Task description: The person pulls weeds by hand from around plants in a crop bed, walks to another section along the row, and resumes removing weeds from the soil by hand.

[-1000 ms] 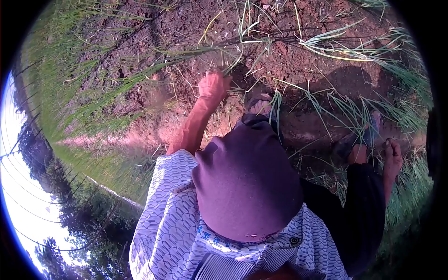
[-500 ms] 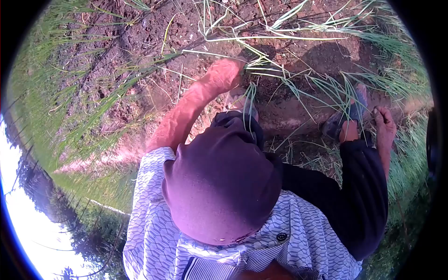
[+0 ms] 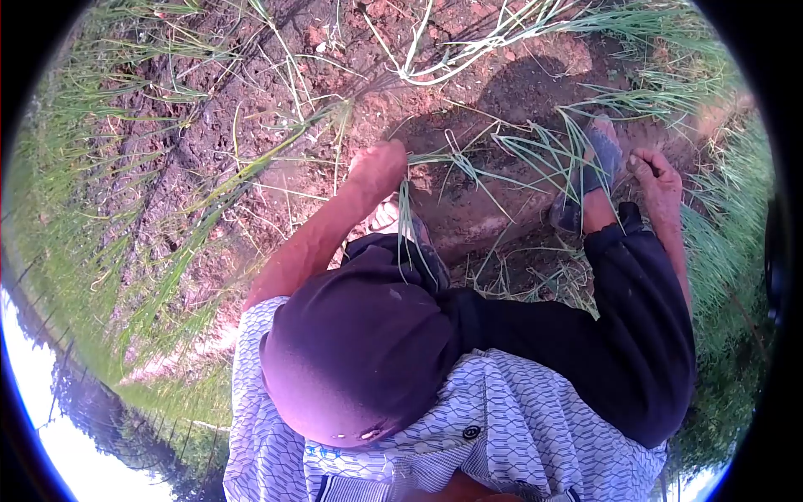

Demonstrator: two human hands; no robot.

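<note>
My left hand (image 3: pixel 381 166) is closed low over the soil, wrapped around the base of an onion plant (image 3: pixel 435 157). Its long thin green leaves stick out to the right of the fist, and others hang down over my shoe. What the fingers cover at the roots is hidden. My right hand (image 3: pixel 659 177) hovers beside my right foot, thumb and fingers curled together in a pinch; anything between them is too small to make out. Several more onion plants (image 3: pixel 544 155) lean over the ground between the hands.
My bent knee (image 3: pixel 360 335) in dark trousers fills the lower middle. My right shoe (image 3: pixel 600 163) stands on the soil (image 3: pixel 502 201). Leafy onion rows (image 3: pixel 644 25) run along the upper right, and grass (image 3: pixel 84 217) grows thick at the left.
My left hand has shifted left and slightly down in view, still closed on leaves. My right hand appears higher and further left, with its fingers still curled. The whole view has shifted somewhat.
</note>
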